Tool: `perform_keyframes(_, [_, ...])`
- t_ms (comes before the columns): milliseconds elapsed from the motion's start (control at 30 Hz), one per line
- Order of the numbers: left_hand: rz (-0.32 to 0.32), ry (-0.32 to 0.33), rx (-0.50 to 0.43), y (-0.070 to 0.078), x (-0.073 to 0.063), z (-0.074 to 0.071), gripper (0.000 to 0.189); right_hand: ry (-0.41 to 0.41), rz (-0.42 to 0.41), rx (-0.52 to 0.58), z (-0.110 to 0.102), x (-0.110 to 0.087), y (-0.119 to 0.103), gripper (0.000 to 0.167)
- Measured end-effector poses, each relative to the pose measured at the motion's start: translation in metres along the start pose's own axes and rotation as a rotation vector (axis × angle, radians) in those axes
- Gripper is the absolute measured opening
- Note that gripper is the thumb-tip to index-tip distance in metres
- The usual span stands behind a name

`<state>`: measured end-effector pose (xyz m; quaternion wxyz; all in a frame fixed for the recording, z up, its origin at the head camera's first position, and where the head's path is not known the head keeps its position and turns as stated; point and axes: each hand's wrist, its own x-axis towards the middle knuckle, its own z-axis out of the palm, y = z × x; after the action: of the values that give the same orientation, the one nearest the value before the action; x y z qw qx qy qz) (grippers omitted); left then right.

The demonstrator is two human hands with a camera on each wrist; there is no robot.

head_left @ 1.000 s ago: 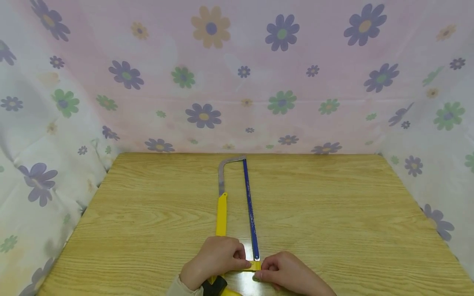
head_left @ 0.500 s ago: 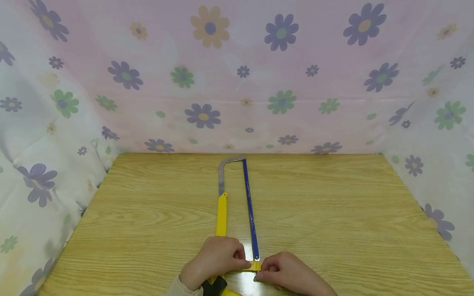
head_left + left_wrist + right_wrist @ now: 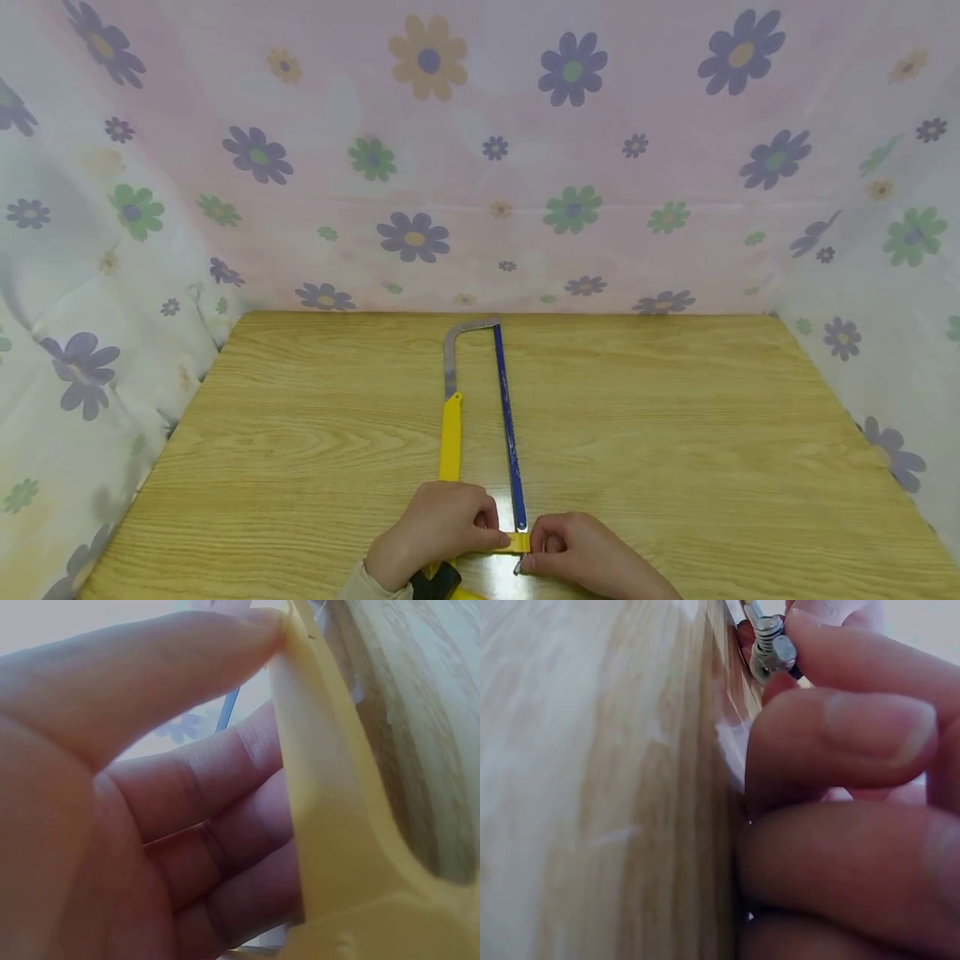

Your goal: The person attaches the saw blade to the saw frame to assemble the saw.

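Observation:
A hacksaw lies on the wooden table in the head view, with a yellow frame (image 3: pixel 450 437), a grey metal bow (image 3: pixel 450 358) at the far end and a blue blade (image 3: pixel 508 417) along its right side. My left hand (image 3: pixel 442 521) grips the frame's short yellow near arm (image 3: pixel 322 780), thumb on one side and fingers on the other. At the blade's near end, my right hand (image 3: pixel 581 550) pinches a small metal wing nut (image 3: pixel 772 652) on a threaded bolt (image 3: pixel 767 628). Its other fingers are curled close to the tabletop.
The saw's handle, with a black part (image 3: pixel 435 581), runs off the bottom edge beneath the left wrist. Flower-printed cloth (image 3: pixel 487 167) hangs behind the table (image 3: pixel 675 417) and along both sides.
The right thumb has shifted slightly at the wing nut, and more of the metal shows beside it. Left hand and hacksaw stay in place.

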<state>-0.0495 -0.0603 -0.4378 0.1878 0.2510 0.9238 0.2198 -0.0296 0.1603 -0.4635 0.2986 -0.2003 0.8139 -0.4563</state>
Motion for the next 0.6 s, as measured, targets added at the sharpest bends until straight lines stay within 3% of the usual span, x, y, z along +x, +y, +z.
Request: perform_keyframes(600, [-0.018,-0.021,0.002,0.0011,0.0001,0.0002,0.022,-0.005,-0.024,-0.029,-0.0007,-0.0004,-0.0005,0.025])
